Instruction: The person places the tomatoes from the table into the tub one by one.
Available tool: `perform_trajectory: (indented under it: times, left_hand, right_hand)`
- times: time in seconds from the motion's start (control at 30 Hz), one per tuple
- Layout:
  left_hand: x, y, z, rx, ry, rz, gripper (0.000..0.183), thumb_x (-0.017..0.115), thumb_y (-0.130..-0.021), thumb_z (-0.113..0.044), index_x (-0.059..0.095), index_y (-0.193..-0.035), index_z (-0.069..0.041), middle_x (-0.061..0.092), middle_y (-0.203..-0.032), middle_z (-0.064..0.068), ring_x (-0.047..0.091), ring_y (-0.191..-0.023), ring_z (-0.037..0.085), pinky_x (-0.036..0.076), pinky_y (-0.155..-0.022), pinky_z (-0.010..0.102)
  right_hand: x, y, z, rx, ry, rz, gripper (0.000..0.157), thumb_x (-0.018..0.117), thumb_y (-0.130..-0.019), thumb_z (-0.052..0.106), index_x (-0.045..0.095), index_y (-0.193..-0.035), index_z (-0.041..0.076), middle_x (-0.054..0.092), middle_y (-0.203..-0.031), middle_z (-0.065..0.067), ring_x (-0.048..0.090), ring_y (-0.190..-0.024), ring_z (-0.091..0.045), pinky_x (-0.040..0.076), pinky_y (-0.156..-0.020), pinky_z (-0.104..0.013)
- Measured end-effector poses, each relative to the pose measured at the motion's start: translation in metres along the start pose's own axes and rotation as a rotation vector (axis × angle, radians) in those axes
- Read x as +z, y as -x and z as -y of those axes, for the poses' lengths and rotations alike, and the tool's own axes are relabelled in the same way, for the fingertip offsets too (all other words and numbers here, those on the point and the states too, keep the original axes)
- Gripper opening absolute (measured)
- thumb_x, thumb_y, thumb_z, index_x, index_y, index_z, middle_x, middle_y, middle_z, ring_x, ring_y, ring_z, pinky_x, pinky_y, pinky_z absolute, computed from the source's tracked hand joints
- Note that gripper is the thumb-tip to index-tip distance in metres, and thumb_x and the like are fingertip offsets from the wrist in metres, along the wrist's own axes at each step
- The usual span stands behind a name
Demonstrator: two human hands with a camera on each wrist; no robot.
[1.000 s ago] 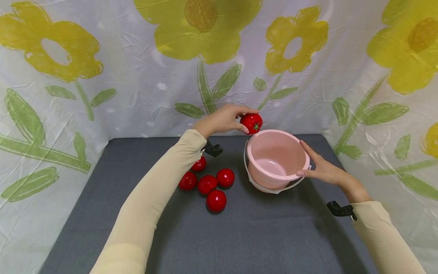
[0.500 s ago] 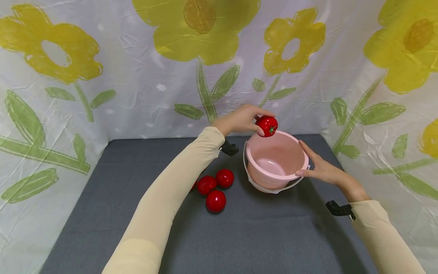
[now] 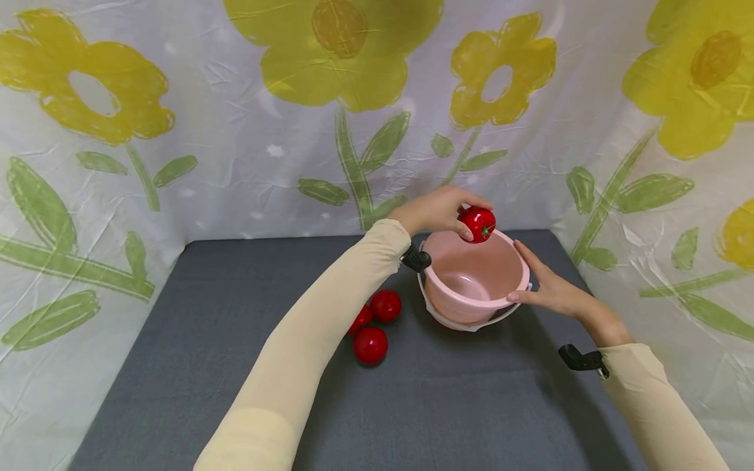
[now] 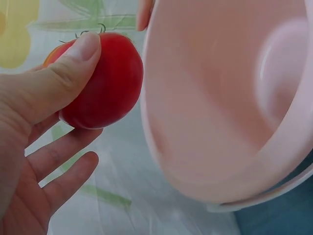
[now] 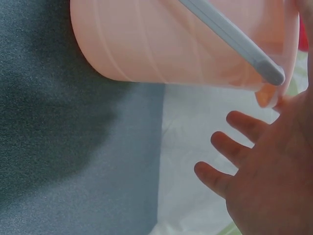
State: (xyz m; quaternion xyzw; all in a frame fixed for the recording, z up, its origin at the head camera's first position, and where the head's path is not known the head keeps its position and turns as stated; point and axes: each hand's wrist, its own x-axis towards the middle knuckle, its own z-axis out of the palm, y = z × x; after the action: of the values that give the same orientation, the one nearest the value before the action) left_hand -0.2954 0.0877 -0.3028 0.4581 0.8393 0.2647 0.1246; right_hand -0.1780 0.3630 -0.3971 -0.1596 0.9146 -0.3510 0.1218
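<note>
In the head view, my left hand [image 3: 438, 209] holds a glossy red tomato [image 3: 480, 226] over the back left rim of a pink bucket [image 3: 465, 304]. The left wrist view shows the thumb and fingers pinching that tomato [image 4: 112, 83], its green stem end upward, beside the bucket mouth [image 4: 195, 122]. My right hand [image 3: 554, 288] touches the bucket's right rim with thumb and index finger extended; in the right wrist view its other fingers [image 5: 230, 147] are spread apart from the wall. Several more red tomatoes [image 3: 371, 345] lie left of the bucket, some partly hidden by the left sleeve.
A dark grey cloth covers the table [image 3: 471, 405]. The bucket's white handle [image 3: 453, 324] hangs down round its front. A white curtain with yellow flowers [image 3: 235, 176] closes off the back and sides. Only the pink bottom shows inside the bucket.
My left hand has carried the tomato rightward, from beside the bucket to above its rim. The left sleeve now covers more of the tomatoes on the table. My right hand stays at the rim.
</note>
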Motion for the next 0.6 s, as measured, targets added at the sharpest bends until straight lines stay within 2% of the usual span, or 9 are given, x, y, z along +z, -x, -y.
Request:
perform_trajectory:
  times: [0.2,0.6]
  left_hand:
    - [0.010,-0.007,-0.003,0.015,-0.046,0.015,0.059,0.076,-0.087,-0.013,0.056,-0.142,-0.020,0.059,-0.142,0.001,0.060,-0.118,0.018,0.051,-0.099,0.022]
    - [0.027,-0.019,-0.010,0.026,-0.072,0.084,0.057,0.075,-0.087,-0.015,0.056,-0.141,-0.020,0.059,-0.140,-0.002,0.057,-0.121,0.013,0.051,-0.098,0.019]
  right_hand:
    - [0.001,-0.002,-0.003,-0.010,-0.012,-0.011,0.111,0.074,-0.085,0.027,-0.007,-0.160,0.019,0.001,-0.167,-0.019,0.005,-0.151,-0.048,0.017,-0.112,-0.076]
    - [0.001,-0.002,-0.003,-0.007,-0.028,-0.005,0.111,0.073,-0.086,0.027,-0.009,-0.160,0.020,-0.001,-0.167,-0.019,0.004,-0.151,-0.049,0.017,-0.111,-0.077]
